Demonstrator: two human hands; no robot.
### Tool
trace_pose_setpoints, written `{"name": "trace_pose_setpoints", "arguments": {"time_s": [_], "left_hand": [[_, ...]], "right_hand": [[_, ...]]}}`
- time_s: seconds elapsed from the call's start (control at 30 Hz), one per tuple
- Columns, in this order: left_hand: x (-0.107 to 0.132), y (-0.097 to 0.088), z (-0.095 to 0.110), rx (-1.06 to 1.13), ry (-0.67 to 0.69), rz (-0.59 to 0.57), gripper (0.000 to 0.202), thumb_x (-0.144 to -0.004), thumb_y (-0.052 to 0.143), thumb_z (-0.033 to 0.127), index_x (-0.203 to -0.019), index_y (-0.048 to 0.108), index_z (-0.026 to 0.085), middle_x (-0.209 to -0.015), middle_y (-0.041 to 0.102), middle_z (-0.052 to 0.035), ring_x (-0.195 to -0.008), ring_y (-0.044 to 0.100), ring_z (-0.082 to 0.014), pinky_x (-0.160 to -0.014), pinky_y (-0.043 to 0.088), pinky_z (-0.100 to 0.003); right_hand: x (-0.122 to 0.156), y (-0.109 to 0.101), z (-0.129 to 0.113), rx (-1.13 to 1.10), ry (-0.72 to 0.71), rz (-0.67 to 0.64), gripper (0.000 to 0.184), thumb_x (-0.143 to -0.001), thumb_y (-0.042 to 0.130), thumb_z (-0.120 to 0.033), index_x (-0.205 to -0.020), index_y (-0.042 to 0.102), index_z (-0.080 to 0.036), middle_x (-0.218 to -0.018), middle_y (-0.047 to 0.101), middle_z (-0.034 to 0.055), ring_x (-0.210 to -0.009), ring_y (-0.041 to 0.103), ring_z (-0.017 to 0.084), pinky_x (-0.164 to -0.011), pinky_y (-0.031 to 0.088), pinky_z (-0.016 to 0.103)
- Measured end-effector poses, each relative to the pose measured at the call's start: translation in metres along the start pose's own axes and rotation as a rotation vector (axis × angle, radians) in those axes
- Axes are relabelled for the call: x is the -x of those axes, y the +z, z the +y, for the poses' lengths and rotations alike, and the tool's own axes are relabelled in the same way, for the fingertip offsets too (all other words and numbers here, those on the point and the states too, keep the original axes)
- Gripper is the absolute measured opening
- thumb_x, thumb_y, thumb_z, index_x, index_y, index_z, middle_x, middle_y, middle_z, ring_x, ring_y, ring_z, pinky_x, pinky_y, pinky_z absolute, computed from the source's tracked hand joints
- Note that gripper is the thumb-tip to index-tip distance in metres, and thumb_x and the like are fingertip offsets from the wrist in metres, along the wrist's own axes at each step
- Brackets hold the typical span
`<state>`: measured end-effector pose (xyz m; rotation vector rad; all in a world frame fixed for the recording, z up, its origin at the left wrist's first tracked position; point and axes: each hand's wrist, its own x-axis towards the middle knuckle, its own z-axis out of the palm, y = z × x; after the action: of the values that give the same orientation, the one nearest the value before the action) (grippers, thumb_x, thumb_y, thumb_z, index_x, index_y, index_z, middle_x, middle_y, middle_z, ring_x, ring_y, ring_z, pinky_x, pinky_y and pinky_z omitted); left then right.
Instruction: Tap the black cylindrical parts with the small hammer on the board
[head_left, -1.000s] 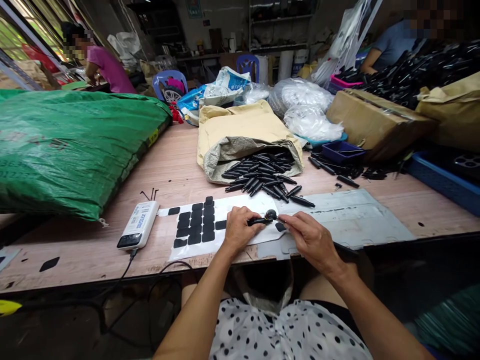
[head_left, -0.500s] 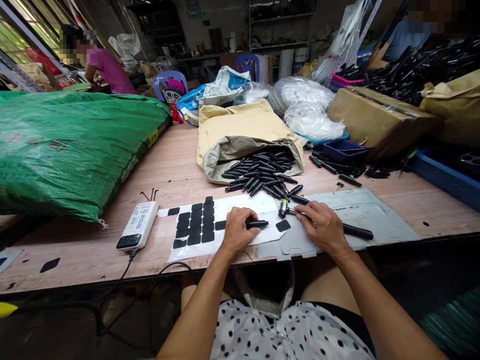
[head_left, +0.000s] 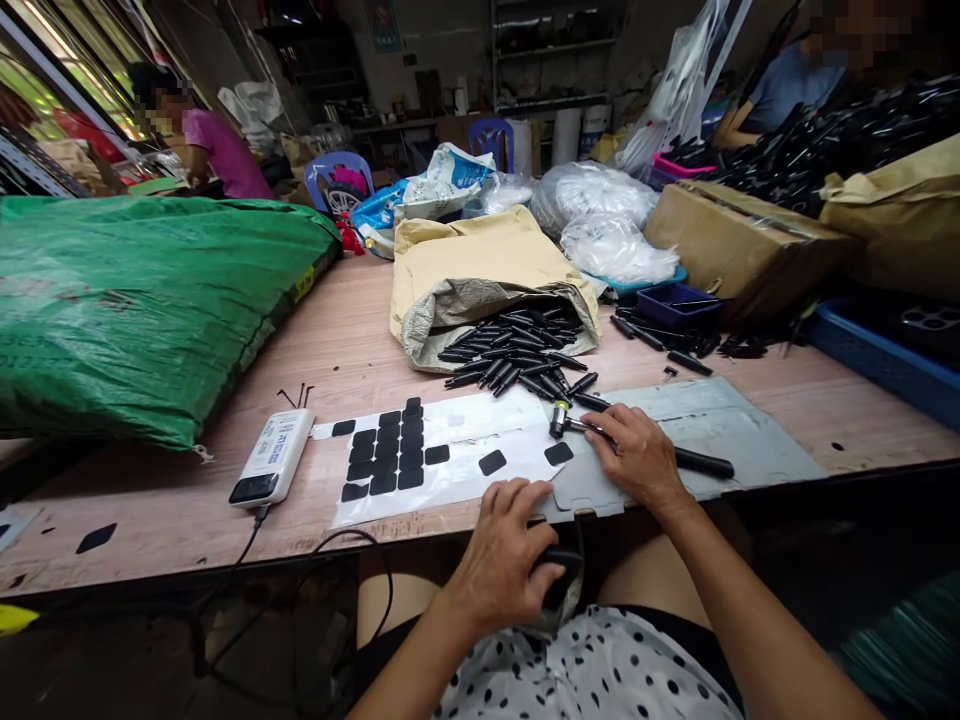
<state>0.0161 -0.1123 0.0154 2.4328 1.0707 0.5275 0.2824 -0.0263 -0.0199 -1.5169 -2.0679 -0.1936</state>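
My right hand [head_left: 641,455] is closed around a small hammer [head_left: 705,462] lying low over the grey board. Its yellow-and-black-faced head [head_left: 559,418] points left, and the black handle sticks out to the right. At the table's front edge, above my lap, my left hand [head_left: 510,560] has a short black tube [head_left: 561,556] between thumb and forefinger. Below it an open bag [head_left: 574,590] sits on my lap, mostly hidden. On the white sheet [head_left: 450,490] lie several black rounded-square pads [head_left: 386,450], with a single pad [head_left: 492,461] close beyond my left fingers.
Black tubes [head_left: 517,345] spill from a paper sack [head_left: 480,245] ahead. A white power bank [head_left: 274,455] with a cable stands left, near a big green sack [head_left: 150,310]. To the right are a carton [head_left: 742,235] and a blue tray [head_left: 877,345]. Two people sit farther back.
My left hand has moved from the white sheet toward me with the black tube, over the table edge. A pad it covered now shows. My right hand keeps hold of the hammer.
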Motion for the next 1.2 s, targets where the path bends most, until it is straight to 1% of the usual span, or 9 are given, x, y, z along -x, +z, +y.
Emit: {"name": "trace_pose_setpoints", "arguments": {"time_s": [0.07,0.17,0.33,0.5,0.63,0.77,0.87,1.0,1.2], "left_hand": [[0.005,0.005,0.002,0.002,-0.001,-0.021,0.027,-0.072,0.083,0.027,-0.097,0.072,0.028,-0.158,0.048,-0.0044,-0.141,0.041,-0.0379,-0.119,0.029,-0.057],[-0.010,-0.002,0.003,0.049,-0.031,0.058,0.018,-0.078,0.079,0.032,-0.095,0.073,0.029,-0.140,0.063,-0.0054,-0.131,0.049,-0.0358,-0.114,0.035,-0.056],[-0.099,-0.025,-0.003,0.011,-0.106,0.277,0.016,-0.099,0.061,0.035,-0.105,0.073,0.026,-0.107,0.072,-0.0058,-0.112,0.055,-0.0269,-0.103,0.040,-0.046],[-0.195,-0.019,-0.012,-0.238,-0.021,0.077,0.017,-0.093,0.068,0.031,-0.106,0.075,0.024,-0.116,0.068,-0.0089,-0.118,0.049,-0.0307,-0.099,0.039,-0.047],[-0.229,-0.005,-0.014,-0.338,-0.045,-0.127,0.017,-0.087,0.074,0.031,-0.099,0.075,0.019,-0.121,0.065,-0.0128,-0.123,0.047,-0.0331,-0.098,0.039,-0.044],[-0.216,-0.010,-0.016,-0.253,-0.049,-0.013,0.016,-0.094,0.068,0.035,-0.100,0.071,0.020,-0.114,0.068,-0.0110,-0.119,0.049,-0.0316,-0.096,0.037,-0.045],[-0.179,-0.031,-0.025,-0.154,-0.103,0.120,0.014,-0.096,0.067,0.036,-0.103,0.069,0.024,-0.107,0.072,-0.0054,-0.111,0.052,-0.0288,-0.096,0.036,-0.045],[-0.118,-0.052,-0.048,0.034,-0.227,0.097,0.007,-0.093,0.070,0.032,-0.094,0.068,0.025,-0.095,0.073,-0.0002,-0.103,0.055,-0.0255,-0.092,0.037,-0.040],[-0.079,-0.035,-0.080,0.043,-0.294,0.113,0.012,-0.088,0.075,0.033,-0.097,0.072,0.026,-0.094,0.070,-0.0013,-0.101,0.055,-0.0251,-0.092,0.038,-0.040]], "right_hand": [[0.000,-0.001,-0.001,0.003,-0.001,0.001,0.024,-0.099,0.055,-0.031,-0.112,0.073,-0.025,-0.094,0.066,0.0052,-0.088,0.055,0.021,-0.081,0.041,0.035],[0.001,-0.001,-0.003,0.017,0.000,0.006,0.024,-0.099,0.055,-0.030,-0.113,0.073,-0.024,-0.095,0.067,0.0056,-0.089,0.055,0.022,-0.081,0.041,0.036],[0.001,-0.003,-0.004,0.027,-0.012,0.010,0.025,-0.098,0.055,-0.029,-0.114,0.073,-0.025,-0.094,0.066,0.0053,-0.089,0.055,0.022,-0.080,0.040,0.036],[0.000,-0.003,-0.001,0.049,-0.039,-0.006,0.022,-0.098,0.055,-0.028,-0.110,0.073,-0.025,-0.093,0.065,0.0056,-0.087,0.054,0.022,-0.078,0.039,0.035],[0.001,-0.001,0.002,0.066,-0.048,-0.008,0.020,-0.096,0.055,-0.025,-0.104,0.073,-0.024,-0.094,0.066,0.0060,-0.088,0.053,0.022,-0.077,0.039,0.035],[0.002,0.001,0.004,0.055,-0.055,0.005,0.024,-0.096,0.056,-0.026,-0.110,0.074,-0.026,-0.092,0.065,0.0060,-0.086,0.053,0.022,-0.076,0.038,0.036],[0.002,0.001,0.003,0.028,-0.050,0.005,0.027,-0.097,0.055,-0.028,-0.117,0.073,-0.027,-0.093,0.065,0.0059,-0.086,0.054,0.022,-0.078,0.040,0.035],[0.001,0.001,0.002,0.011,-0.029,0.001,0.026,-0.098,0.055,-0.028,-0.115,0.073,-0.025,-0.094,0.066,0.0058,-0.088,0.055,0.021,-0.080,0.041,0.035],[0.002,0.000,0.000,0.030,-0.023,0.017,0.024,-0.098,0.056,-0.030,-0.113,0.073,-0.025,-0.093,0.066,0.0046,-0.087,0.054,0.021,-0.079,0.041,0.034]]}}
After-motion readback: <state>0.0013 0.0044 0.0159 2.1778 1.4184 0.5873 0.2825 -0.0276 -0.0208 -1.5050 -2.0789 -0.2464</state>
